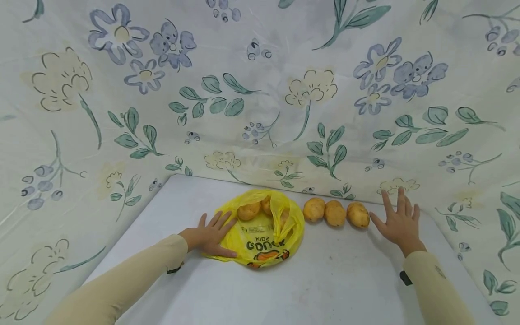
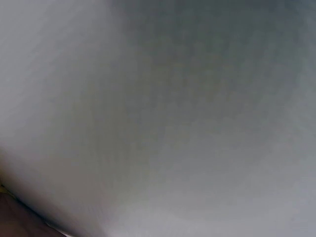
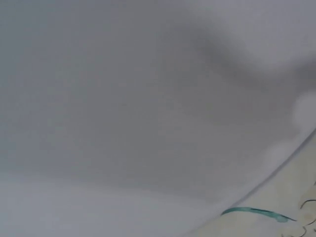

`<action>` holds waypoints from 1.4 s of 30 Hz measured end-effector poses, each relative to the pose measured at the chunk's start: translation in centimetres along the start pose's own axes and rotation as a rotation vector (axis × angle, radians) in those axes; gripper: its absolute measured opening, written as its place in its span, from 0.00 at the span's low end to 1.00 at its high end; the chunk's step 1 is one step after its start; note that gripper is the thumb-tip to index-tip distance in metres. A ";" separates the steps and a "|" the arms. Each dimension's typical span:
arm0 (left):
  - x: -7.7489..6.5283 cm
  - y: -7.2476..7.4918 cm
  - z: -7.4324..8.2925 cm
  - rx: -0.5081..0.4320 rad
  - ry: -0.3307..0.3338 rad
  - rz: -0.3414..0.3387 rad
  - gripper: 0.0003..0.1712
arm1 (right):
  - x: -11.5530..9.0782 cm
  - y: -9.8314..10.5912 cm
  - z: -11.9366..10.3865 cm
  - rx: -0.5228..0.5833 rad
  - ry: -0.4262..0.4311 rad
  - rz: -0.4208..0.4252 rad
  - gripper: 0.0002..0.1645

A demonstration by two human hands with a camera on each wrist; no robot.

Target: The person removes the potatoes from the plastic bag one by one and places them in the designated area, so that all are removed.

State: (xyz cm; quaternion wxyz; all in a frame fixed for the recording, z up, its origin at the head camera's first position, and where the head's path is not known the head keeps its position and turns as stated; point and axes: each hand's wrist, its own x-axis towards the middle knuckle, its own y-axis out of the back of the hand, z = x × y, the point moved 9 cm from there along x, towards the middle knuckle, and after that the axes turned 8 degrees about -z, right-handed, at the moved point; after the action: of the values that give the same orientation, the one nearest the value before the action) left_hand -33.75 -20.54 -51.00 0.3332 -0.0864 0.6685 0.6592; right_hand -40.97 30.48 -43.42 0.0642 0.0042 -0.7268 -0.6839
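Note:
A yellow plastic bag (image 1: pixel 260 259) with dark lettering and an orange print lies on the table, its mouth loosely gathered. Several potatoes (image 1: pixel 248 211) show inside through its opening. My left hand (image 1: pixel 209 237) rests spread on the bag's left edge, fingers straight. Right of the bag, three potatoes sit in a row: one beside the bag (image 1: pixel 314 210), a middle one (image 1: pixel 335 214) and a right one (image 1: pixel 358 215). My right hand (image 1: pixel 400 225) is spread just right of that last potato, its thumb pointing at it, holding nothing. Both wrist views show mostly blurred pale surface.
The white table (image 1: pixel 325 284) ends at the back against a floral-patterned sheet (image 1: pixel 276 122), which also rises along both sides. In the right wrist view the table's edge meets the same floral sheet (image 3: pixel 276 224).

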 end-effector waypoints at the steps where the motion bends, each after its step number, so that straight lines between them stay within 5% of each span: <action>1: 0.0 0.0 0.0 0.002 0.002 -0.002 0.71 | 0.1 0.2 -0.2 0.000 0.007 0.005 0.53; 20: -0.4 0.5 0.0 0.015 0.009 0.031 0.68 | 1.2 3.3 -6.2 -0.010 0.190 0.108 0.53; 42: -0.4 0.2 0.2 -0.008 -0.004 0.027 0.68 | -0.4 2.8 -13.8 0.002 0.453 0.168 0.52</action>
State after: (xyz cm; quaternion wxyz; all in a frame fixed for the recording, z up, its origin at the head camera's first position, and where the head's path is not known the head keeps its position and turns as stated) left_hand -33.49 -20.44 -50.57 0.3253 -0.0773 0.6664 0.6664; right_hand -39.01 17.00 -39.87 0.2822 0.0973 -0.6922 -0.6571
